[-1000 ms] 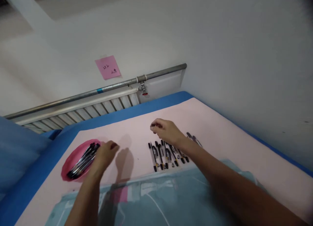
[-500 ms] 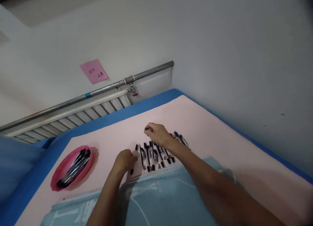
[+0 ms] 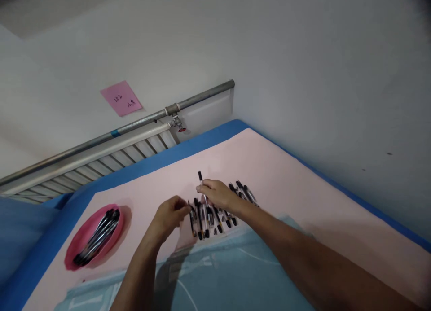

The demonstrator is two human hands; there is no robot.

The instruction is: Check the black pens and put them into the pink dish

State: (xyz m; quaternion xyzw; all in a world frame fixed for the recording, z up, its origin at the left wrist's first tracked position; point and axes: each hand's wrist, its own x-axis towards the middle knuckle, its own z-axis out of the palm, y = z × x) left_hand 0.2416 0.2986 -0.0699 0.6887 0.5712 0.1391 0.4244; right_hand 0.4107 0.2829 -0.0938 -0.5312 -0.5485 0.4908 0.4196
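Observation:
My right hand [image 3: 217, 194] is closed on a clear-barrelled pen [image 3: 200, 176], its black end pointing up and away from me above the row. Below and left of it, my left hand [image 3: 171, 216] has its thumb and fingers pinched together at the left end of the row. What lies between those fingertips is too small to make out. Under and between the hands several pens and pen parts [image 3: 219, 228] lie side by side, with black caps, clear barrels and thin refills. My right hand and wrist cover part of them.
A pink oval basket [image 3: 121, 225] with several pens in it stands at the left. Pale pink sheeting [image 3: 279, 176] covers the blue-edged surface [image 3: 134, 171]. Light-blue cloth [image 3: 229, 275] lies nearest me. Behind are a radiator [image 3: 128, 154], a pipe [image 3: 205, 95] and the wall.
The pen at the row's left end has left its place. My right hand now shows a pen standing out of its fingers. My left hand has risen slightly, fingertips at the row's left edge.

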